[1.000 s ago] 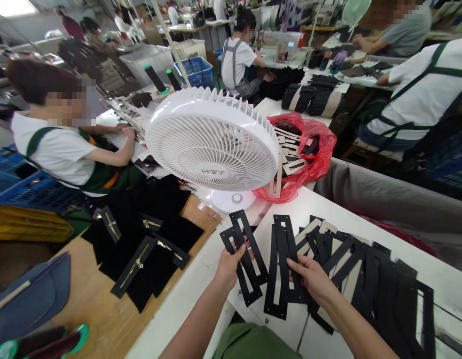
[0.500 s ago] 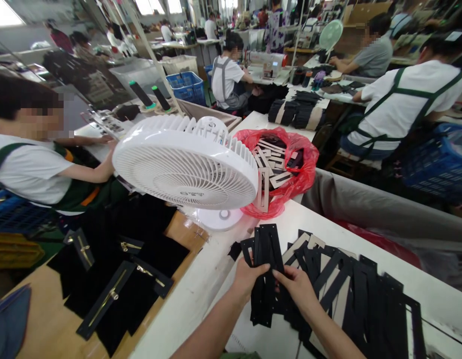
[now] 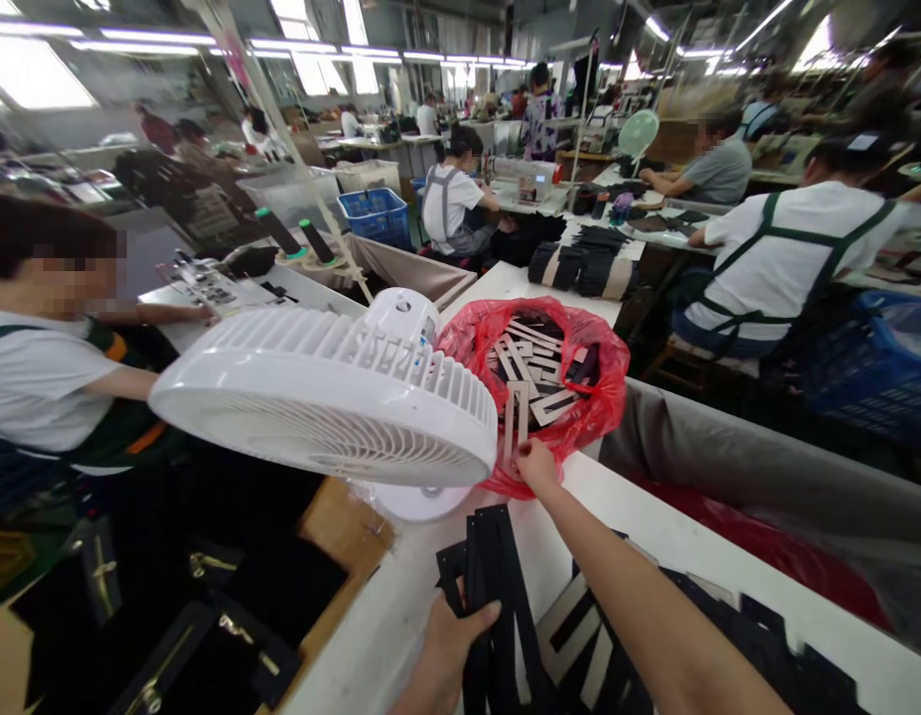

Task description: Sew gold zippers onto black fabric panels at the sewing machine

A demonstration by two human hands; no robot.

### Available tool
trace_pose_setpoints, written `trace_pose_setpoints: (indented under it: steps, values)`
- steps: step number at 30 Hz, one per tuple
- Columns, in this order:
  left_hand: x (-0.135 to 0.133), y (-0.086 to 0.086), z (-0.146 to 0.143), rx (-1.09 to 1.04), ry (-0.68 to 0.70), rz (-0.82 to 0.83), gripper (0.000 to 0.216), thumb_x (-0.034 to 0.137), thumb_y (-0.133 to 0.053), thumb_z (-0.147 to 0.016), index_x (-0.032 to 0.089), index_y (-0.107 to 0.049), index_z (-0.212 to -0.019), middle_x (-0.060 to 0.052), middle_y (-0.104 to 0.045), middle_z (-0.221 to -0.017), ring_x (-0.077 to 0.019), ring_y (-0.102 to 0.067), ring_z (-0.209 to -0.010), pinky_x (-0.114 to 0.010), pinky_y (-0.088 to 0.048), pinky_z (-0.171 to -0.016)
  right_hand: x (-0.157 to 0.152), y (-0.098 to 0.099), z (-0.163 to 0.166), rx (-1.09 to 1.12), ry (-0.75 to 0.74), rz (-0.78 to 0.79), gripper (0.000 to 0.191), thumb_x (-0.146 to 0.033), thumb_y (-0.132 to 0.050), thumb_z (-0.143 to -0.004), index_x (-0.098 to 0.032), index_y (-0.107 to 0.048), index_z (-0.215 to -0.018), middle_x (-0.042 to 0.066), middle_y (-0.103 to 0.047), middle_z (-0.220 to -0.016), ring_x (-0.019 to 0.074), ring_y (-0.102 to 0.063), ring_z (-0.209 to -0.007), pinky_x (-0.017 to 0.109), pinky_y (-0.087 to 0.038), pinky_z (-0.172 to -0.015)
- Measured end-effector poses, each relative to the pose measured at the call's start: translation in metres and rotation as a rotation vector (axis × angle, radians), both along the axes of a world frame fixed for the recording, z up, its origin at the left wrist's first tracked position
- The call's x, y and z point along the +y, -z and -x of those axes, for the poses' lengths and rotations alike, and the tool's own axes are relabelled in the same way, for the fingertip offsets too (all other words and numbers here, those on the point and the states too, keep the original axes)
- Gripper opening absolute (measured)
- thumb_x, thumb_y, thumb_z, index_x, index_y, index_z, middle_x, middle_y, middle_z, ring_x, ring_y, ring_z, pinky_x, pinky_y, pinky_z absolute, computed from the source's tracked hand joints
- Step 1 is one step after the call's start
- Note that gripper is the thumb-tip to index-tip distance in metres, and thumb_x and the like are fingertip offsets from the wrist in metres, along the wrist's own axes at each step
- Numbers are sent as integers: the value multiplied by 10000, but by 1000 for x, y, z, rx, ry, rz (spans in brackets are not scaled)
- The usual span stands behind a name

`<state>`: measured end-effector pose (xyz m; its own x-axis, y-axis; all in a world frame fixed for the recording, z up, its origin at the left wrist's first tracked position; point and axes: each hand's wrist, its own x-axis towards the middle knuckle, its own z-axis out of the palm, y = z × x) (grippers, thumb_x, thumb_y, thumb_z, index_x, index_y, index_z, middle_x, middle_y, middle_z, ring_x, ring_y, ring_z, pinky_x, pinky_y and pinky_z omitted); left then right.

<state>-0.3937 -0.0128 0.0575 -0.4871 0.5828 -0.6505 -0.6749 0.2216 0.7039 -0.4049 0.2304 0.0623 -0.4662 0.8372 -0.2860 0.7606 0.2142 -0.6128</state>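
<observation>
My left hand (image 3: pixel 449 636) is closed around a stack of black rectangular frame pieces (image 3: pixel 494 586), held upright at the bottom of the view over the white table (image 3: pixel 698 546). My right hand (image 3: pixel 536 465) reaches forward to the near rim of a red plastic bag (image 3: pixel 601 397) and pinches a beige frame piece (image 3: pixel 514 422) that hangs over the rim. The bag holds several beige and black frame pieces. More black frame pieces (image 3: pixel 616 645) lie spread on the table under my right forearm.
A white table fan (image 3: pixel 326 407) tilts face down just left of the bag, close to both hands. To the left, a lower wooden table (image 3: pixel 341 526) carries black zipper panels. Co-workers sit left, ahead and right. Blue crates (image 3: pixel 869 367) stand at the right.
My right hand left the black stack and reached forward to the red bag, taking a beige piece. My left hand kept the gathered stack. The view tilted up and moved forward.
</observation>
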Motion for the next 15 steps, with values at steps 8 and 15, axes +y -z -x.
trace_pose_setpoints:
  steps: [8, 15]
  values:
    - [22, -8, -15, -38, 134, -76, 443, 264, -829, -533, 134, -666, -924, -92, -704, -886, -257, -653, -826, -351, -495, -783, -42, -71, -140, -173, 16, -390, 427, -294, -451, -867, -135, -467, -1262, 110, -653, -809, 234, -594, -742, 343, -407, -674]
    - [76, -12, -92, -78, 365, -152, 401, 132, -759, -536, 138, -653, -923, -86, -695, -872, -281, -638, -853, -391, -483, -819, -133, -79, -293, -480, -82, -735, 440, -255, -323, -873, -171, -504, -1265, 74, -679, -763, 213, -624, -554, 316, -399, -477]
